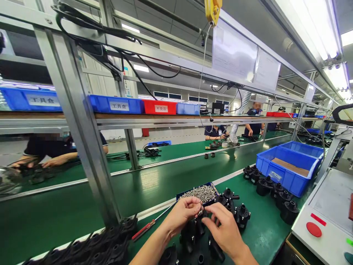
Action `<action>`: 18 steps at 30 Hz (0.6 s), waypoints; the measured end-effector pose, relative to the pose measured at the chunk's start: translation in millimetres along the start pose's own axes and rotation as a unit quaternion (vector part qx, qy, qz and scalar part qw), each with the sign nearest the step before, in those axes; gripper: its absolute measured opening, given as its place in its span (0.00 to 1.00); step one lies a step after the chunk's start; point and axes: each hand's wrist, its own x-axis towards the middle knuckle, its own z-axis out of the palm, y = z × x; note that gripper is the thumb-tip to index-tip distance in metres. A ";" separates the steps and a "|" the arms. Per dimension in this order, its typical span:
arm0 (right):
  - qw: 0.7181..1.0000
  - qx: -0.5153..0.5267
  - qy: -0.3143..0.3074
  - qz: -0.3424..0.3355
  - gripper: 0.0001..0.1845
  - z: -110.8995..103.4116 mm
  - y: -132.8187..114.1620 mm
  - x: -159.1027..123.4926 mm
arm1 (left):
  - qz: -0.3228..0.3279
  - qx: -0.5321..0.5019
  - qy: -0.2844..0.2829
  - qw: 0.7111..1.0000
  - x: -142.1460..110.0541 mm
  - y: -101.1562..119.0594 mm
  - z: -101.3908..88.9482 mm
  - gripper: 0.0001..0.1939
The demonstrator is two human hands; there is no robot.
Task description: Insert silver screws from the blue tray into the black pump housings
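My left hand [186,211] is closed in a pinch, with small shiny screws [200,212] at its fingertips. Just right of it, my right hand [224,228] has its thumb and forefinger apart beside these screws, and nothing shows between them. Both hands hover over a group of black round plastic housings with short pipe stubs; one housing [242,216] stands to the right of my right hand. Behind the hands lies a blue tray [179,195] full of loose screws [202,193]. The hands partly hide the housings beneath.
A red-handled screwdriver [143,230] lies left of my left hand. More black parts [107,246] fill the lower left. Housings [289,211] line up before a blue bin [286,169]. A machine with a red button [313,229] stands right. A metal post [79,121] rises at left; co-workers sit across.
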 end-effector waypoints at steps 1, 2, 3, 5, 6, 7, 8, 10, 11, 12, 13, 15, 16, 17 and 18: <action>1.000 -0.009 0.007 -0.028 0.10 2.6 0.7 0.5 | -0.009 -0.025 -0.012 1.000 -4.3 0.0 5.0 0.29; 0.998 -0.022 0.015 -0.057 0.10 4.9 1.7 0.4 | -0.019 -0.046 -0.018 0.999 -7.7 0.0 9.1 0.27; 0.996 -0.036 0.021 -0.082 0.10 6.7 2.8 -0.2 | -0.028 -0.063 -0.020 0.997 -10.2 0.0 12.3 0.27; 0.991 -0.066 0.030 -0.113 0.11 9.0 4.4 -1.6 | -0.043 -0.085 -0.014 0.995 -12.8 0.1 16.7 0.27; 0.989 -0.080 0.031 -0.120 0.11 9.6 4.5 -2.0 | -0.047 -0.093 -0.009 0.995 -13.3 0.2 18.3 0.27; 0.987 -0.094 0.032 -0.125 0.10 9.9 4.2 -2.0 | -0.050 -0.098 -0.003 0.994 -13.5 0.3 19.7 0.28; 0.986 -0.105 0.032 -0.129 0.10 10.1 3.3 -1.8 | -0.051 -0.101 0.003 0.994 -13.7 0.4 20.9 0.29; 0.982 -0.122 0.033 -0.137 0.10 10.6 0.3 -0.5 | -0.048 -0.102 0.014 0.993 -14.3 0.9 22.7 0.33; 0.982 -0.124 0.033 -0.139 0.10 10.9 -1.8 0.4 | -0.044 -0.100 0.020 0.994 -14.9 1.4 23.1 0.34; 0.983 -0.119 0.031 -0.137 0.10 11.0 -4.1 1.5 | -0.038 -0.096 0.024 0.994 -15.6 2.2 23.2 0.33; 0.986 -0.105 0.028 -0.129 0.11 11.0 -6.6 2.8 | -0.032 -0.092 0.026 0.995 -16.4 3.3 23.0 0.32; 0.994 -0.057 0.018 -0.093 0.10 9.9 -11.7 5.3 | -0.028 -0.086 0.024 0.996 -18.0 6.0 22.0 0.29; 0.997 -0.031 0.012 -0.069 0.09 9.0 -14.0 6.4 | -0.030 -0.086 0.020 0.996 -18.7 7.4 21.5 0.28; 0.999 -0.012 0.007 -0.045 0.09 8.1 -15.9 7.3 | -0.034 -0.087 0.016 0.996 -19.2 8.7 21.3 0.28; 1.000 -0.002 0.004 -0.030 0.08 7.2 -17.4 7.8 | -0.038 -0.089 0.013 0.995 -19.5 9.8 21.3 0.28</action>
